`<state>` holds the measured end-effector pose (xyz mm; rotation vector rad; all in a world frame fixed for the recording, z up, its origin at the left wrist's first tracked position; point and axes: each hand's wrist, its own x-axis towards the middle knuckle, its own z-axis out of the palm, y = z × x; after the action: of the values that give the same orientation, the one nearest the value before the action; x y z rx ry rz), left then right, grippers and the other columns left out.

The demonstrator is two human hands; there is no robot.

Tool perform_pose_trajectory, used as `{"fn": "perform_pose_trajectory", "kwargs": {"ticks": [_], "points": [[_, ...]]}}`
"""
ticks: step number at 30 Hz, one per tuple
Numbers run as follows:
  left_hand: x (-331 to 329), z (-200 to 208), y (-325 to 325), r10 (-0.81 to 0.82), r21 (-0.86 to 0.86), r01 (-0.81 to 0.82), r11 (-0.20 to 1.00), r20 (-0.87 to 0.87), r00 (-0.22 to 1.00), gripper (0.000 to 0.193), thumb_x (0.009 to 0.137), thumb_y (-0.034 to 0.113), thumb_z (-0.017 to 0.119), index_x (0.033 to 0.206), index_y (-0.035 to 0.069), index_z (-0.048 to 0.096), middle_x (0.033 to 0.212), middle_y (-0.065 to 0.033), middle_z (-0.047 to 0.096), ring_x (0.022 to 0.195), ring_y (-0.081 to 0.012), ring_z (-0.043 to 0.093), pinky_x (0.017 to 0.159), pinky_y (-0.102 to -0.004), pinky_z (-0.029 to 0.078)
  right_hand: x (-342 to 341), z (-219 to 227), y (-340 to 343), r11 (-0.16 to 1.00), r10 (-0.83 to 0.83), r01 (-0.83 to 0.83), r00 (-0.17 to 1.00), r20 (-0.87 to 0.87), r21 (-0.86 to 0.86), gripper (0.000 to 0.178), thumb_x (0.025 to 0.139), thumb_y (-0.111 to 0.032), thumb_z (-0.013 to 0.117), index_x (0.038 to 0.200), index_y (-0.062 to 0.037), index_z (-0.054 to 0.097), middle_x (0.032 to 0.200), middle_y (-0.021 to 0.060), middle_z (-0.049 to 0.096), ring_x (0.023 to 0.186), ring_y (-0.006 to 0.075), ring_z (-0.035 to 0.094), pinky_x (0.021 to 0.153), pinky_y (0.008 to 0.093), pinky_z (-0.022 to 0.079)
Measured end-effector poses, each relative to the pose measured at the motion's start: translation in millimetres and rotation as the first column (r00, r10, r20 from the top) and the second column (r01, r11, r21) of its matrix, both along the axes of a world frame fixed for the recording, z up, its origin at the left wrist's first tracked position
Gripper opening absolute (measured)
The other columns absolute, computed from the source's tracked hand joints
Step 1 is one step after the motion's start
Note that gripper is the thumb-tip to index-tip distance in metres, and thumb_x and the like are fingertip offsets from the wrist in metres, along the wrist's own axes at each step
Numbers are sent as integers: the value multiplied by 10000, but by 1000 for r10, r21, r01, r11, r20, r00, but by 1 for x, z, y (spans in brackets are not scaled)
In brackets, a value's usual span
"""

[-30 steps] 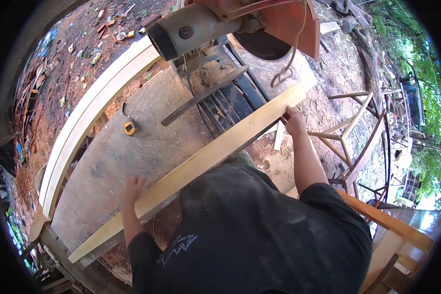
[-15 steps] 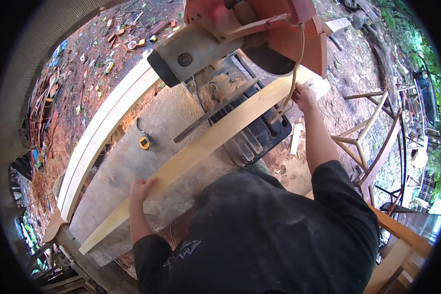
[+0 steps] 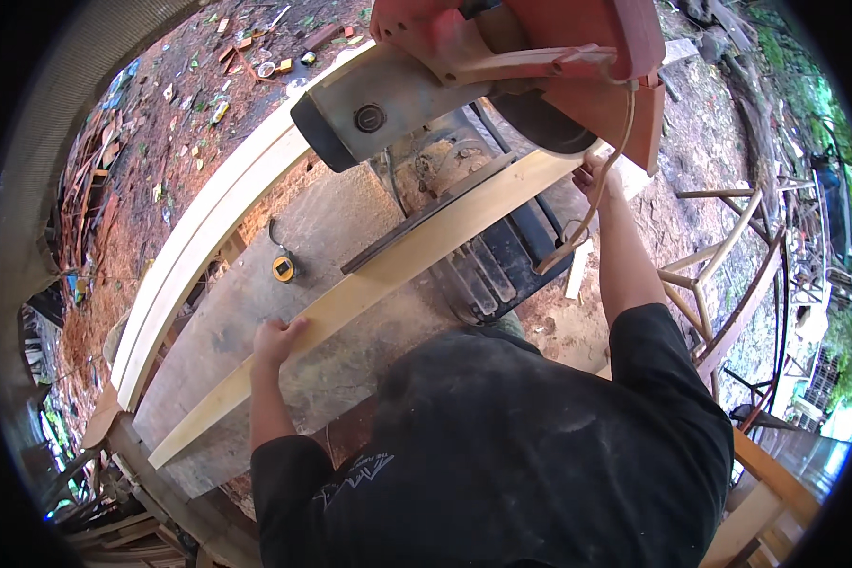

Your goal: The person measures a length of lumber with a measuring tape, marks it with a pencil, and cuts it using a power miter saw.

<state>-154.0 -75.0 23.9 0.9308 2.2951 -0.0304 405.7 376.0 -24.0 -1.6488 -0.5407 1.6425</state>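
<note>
A long pale wooden board (image 3: 398, 254) runs slantwise across the bench, along the dark metal fence (image 3: 417, 220) of a chop saw (image 3: 511, 57). My left hand (image 3: 279, 339) grips the board's near-left stretch, thumb on top, fingers partly hidden. At its far-right end my right hand (image 3: 598, 176) is closed around the board, beside the blade guard, with a cord (image 3: 608, 180) hanging in front of it. The saw's red head and grey motor (image 3: 374, 114) stand raised above the board; its black base (image 3: 502, 270) is under it.
On the dusty sheet-topped bench (image 3: 227, 312) lies a yellow-and-black tape measure (image 3: 283, 269). Long pale boards (image 3: 208, 185) line the bench's far-left side. Sawdust (image 3: 350, 194) is heaped near the saw. Wooden frames (image 3: 719, 246) stand at the right, and scraps litter the ground.
The board has shifted away from me, closing the gap to the fence. Both hands have moved with it and keep their hold. The view has tilted slightly.
</note>
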Motion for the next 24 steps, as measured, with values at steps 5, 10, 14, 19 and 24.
{"fn": "perform_pose_trajectory", "kwargs": {"ticks": [5,10,14,19,24], "points": [[3,-2,-1,-4,28,4,1000,0,1000,674,715,628,734,634,-37,660,575,-202,608,559,-330,630,566,-462,461,3,-14,13,1000,0,0,999,43,-8,197,970,-247,590,1125,-125,584,1036,49,623,933,232,613,823,407,480],[5,-1,-3,23,11,-23,1000,-4,1000,673,713,620,738,647,-45,660,581,-203,608,570,-330,635,576,-456,471,6,-20,14,1000,-14,14,999,32,-14,208,964,-266,608,1124,-135,586,1040,36,622,924,221,609,825,403,482],[5,3,2,60,-14,-59,998,45,997,677,717,614,737,667,-56,661,599,-213,613,596,-323,647,590,-453,476,12,-17,10,999,27,-27,999,17,-19,308,954,-325,630,1182,-126,572,1122,44,617,1021,237,582,894,412,472],[5,0,-2,84,-3,-84,996,25,996,687,717,621,732,709,-64,672,651,-231,635,641,-326,663,607,-448,484,22,-1,-2,992,-117,121,989,93,-37,447,985,-383,527,1300,-67,509,1174,87,612,1055,286,590,922,425,469],[9,6,5,55,11,-56,998,30,998,700,716,637,719,728,-62,681,696,-240,657,681,-355,672,631,-459,496,165,24,38,698,-671,635,741,-5,330,300,936,-279,496,1014,0,572,884,115,612,732,239,579,572,371,453]]}}
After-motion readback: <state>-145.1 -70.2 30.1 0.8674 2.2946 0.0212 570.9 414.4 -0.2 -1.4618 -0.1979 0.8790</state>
